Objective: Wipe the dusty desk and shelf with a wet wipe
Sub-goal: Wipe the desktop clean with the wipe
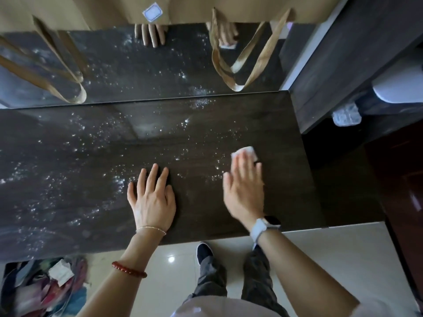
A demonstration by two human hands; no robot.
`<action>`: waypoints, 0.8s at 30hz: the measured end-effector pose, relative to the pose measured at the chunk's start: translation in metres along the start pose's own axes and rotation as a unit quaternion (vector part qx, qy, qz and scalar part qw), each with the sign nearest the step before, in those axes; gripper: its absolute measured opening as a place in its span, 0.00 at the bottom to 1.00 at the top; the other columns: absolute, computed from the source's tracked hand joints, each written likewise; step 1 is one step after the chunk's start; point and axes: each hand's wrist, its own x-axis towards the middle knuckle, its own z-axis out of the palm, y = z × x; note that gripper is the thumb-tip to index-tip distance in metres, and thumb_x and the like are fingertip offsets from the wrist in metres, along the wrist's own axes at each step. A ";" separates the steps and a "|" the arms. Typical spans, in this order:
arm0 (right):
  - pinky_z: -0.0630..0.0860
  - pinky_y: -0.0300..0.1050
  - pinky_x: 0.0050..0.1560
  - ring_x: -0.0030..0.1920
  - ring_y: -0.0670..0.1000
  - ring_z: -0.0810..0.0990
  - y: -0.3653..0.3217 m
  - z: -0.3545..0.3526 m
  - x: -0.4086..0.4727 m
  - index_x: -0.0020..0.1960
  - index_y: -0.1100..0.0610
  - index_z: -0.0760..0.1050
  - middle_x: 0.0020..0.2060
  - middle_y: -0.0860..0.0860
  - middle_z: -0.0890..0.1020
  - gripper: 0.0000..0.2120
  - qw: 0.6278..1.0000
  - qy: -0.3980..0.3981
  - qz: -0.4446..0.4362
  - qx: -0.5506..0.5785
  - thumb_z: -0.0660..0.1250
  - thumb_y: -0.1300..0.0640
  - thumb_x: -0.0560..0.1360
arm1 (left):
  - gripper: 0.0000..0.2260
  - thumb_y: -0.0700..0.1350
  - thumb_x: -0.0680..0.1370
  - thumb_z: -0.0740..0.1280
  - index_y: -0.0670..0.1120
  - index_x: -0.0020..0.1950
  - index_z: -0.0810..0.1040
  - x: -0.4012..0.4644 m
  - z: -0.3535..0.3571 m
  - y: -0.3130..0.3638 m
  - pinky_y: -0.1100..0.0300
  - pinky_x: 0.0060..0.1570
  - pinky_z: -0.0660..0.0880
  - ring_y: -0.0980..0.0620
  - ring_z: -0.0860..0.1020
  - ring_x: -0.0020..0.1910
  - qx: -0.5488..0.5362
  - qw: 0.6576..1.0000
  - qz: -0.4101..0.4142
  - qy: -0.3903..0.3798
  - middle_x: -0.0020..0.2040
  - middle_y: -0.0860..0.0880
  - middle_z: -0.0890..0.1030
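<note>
Right hand [243,188] had the wet wipe [246,152] pinned flat under its fingers on the desk [91,156], right side | left hand [152,197] lay open and empty, bracing me I guess | dust [75,138] mostly sat left | shelf maybe the dark unit [343,65] far right, hard to tell

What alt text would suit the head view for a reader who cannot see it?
A person's right hand presses a white wet wipe onto a dark desk speckled with white dust, while the left hand rests flat beside it. A mirror behind reflects both hands.
</note>
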 end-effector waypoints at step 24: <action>0.57 0.64 0.69 0.69 0.68 0.61 0.031 -0.012 0.096 0.66 0.72 0.62 0.66 0.71 0.65 0.30 0.995 0.011 0.101 0.014 0.46 0.51 0.75 | 0.18 0.51 0.73 0.55 0.48 0.56 0.78 0.025 -0.024 0.006 0.42 0.61 0.59 0.41 0.68 0.62 -0.021 0.999 -0.023 -0.007 0.60 0.45 0.76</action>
